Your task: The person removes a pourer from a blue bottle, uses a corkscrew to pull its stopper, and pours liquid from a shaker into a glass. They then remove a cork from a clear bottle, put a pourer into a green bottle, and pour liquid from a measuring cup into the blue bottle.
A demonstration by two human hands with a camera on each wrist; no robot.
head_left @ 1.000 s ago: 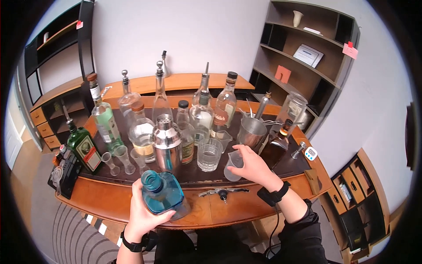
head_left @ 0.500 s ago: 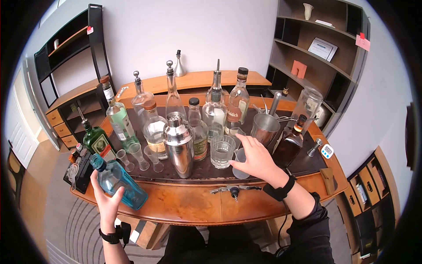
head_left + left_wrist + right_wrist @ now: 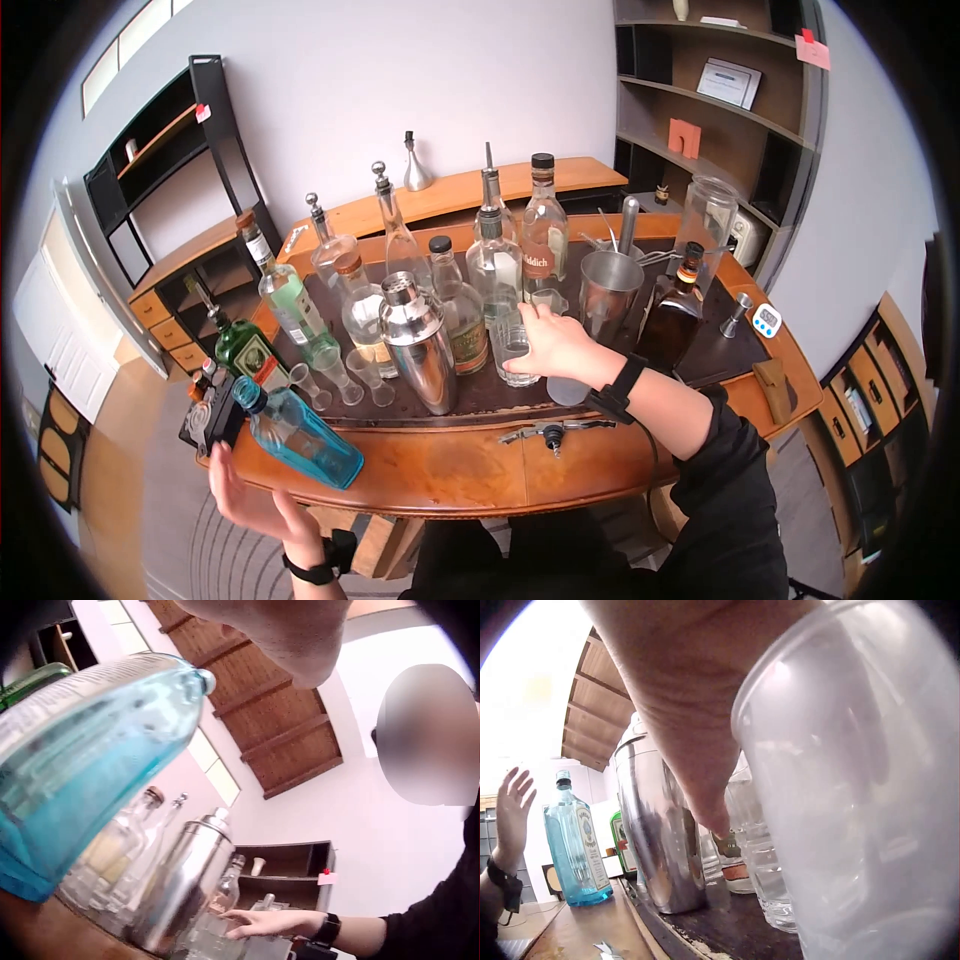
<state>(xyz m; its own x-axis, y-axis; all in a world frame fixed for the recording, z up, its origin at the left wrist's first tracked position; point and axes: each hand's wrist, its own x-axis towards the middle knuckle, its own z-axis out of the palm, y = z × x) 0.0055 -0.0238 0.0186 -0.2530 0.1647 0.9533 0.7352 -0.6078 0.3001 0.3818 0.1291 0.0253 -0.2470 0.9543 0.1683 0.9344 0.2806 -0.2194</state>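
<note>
My left hand (image 3: 255,505), its fingers spread and straight, is just off a blue glass bottle (image 3: 305,440) that stands near the table's front left edge. In the right wrist view, the same bottle (image 3: 577,847) stands upright with that hand apart from it. My right hand (image 3: 560,350) reaches over a clear ribbed tumbler (image 3: 510,345), thumb at the near side and fingers by the rim. A gap shows between thumb and fingertips in the left wrist view. Under my right wrist is a frosted plastic cup (image 3: 855,795), mostly hidden in the head view.
A steel cocktail shaker (image 3: 420,345) stands left of the tumbler, with several small glasses (image 3: 345,380) beyond. Several bottles crowd behind. Right are a steel mixing tin (image 3: 608,290), a dark bottle (image 3: 672,315) and a jigger (image 3: 737,315). A corkscrew (image 3: 553,433) lies in front.
My left hand has carried the blue bottle left, set it down and let go. The right hand has moved left from the plastic cup to the tumbler.
</note>
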